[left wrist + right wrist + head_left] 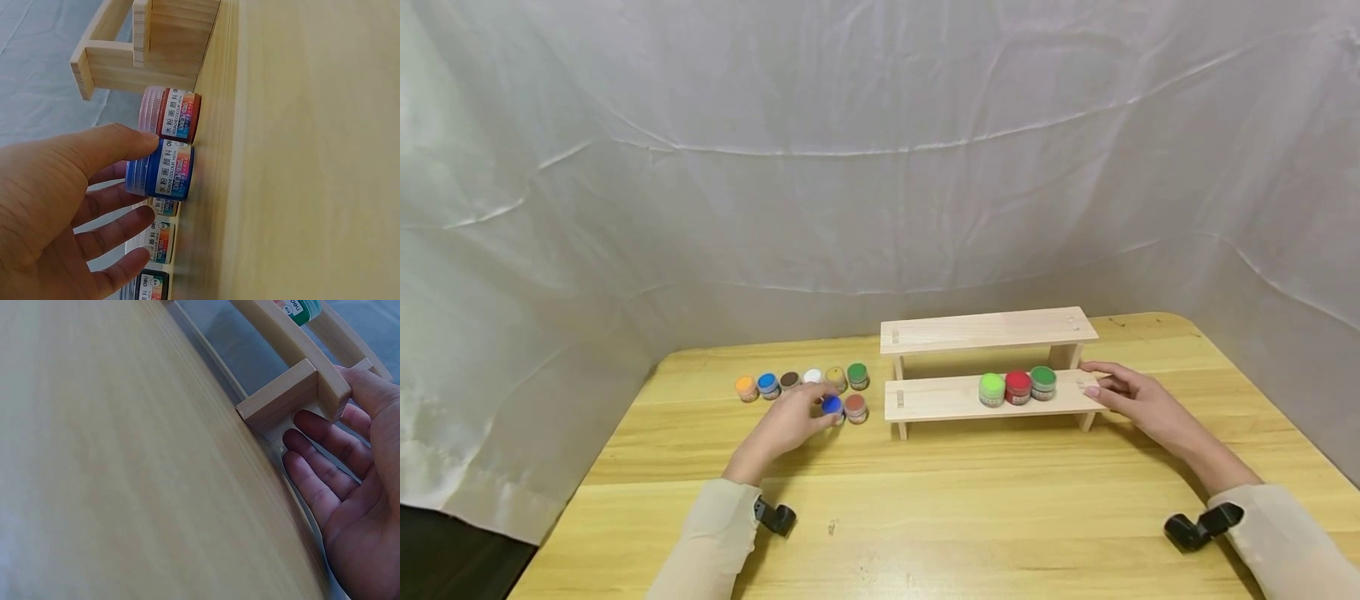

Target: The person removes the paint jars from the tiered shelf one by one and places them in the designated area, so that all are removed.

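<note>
Blue tops the little paint jar that matters most to me, and from my faraway seat I look at the head view first. It is on the left part of the table, with the left hand right at it and the right hand well apart. The jar is short and looks upright, with the thumb on its near side. A rust-red jar sits just to its right, between it and the wooden shelf, whose long boards run left to right. A lime jar, a red jar and a green jar stand on the low board, toward its right end. Next, the left wrist view shows me the thumb and fingers pinching the blue-topped jar high up, near its lid, with the other fingers loose. I cannot tell if its bottom touches the table. The shelf's end lies past the rust-red jar. Last, the right wrist view shows me the right hand holding the low board's end, thumb on top, fingers below. I can't see the blue-topped jar there.
</note>
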`<move>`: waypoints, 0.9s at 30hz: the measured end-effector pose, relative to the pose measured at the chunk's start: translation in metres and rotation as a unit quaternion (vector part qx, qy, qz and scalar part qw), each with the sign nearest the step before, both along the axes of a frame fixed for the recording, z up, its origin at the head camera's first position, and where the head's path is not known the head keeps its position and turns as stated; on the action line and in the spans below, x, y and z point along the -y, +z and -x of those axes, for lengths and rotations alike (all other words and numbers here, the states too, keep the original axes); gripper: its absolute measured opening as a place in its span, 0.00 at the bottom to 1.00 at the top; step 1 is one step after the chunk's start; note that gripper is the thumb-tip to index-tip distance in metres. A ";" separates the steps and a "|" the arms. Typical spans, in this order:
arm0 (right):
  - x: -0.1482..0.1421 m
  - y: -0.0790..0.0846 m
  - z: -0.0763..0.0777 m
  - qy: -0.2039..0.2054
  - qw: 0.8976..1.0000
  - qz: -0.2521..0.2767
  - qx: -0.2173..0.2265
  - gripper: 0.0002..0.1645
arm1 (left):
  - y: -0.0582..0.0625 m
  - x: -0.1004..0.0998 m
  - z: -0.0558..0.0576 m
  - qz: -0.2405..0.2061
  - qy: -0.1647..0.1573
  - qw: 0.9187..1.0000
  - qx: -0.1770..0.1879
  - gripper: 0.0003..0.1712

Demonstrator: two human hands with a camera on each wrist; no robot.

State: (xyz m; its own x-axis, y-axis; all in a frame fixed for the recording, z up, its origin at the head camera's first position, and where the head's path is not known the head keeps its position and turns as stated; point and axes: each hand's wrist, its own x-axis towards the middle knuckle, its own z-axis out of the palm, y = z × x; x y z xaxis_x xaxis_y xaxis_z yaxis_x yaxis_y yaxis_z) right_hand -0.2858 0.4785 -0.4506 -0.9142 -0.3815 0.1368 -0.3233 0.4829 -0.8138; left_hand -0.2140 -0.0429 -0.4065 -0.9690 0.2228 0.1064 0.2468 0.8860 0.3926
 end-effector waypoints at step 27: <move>0.001 0.001 0.000 0.002 1.000 0.004 -0.005 0.29 | 0.012 -0.003 -0.004 -0.016 -0.014 1.000 -0.014 0.25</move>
State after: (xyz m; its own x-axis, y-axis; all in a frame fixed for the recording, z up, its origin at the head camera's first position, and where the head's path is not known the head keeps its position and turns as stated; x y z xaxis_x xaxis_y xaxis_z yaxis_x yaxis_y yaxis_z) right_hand -0.2854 0.4775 -0.4501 -0.9116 -0.3830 0.1491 -0.3327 0.4747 -0.8148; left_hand -0.2097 -0.0401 -0.3945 -0.9591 0.2452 0.1411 0.2822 0.8663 0.4123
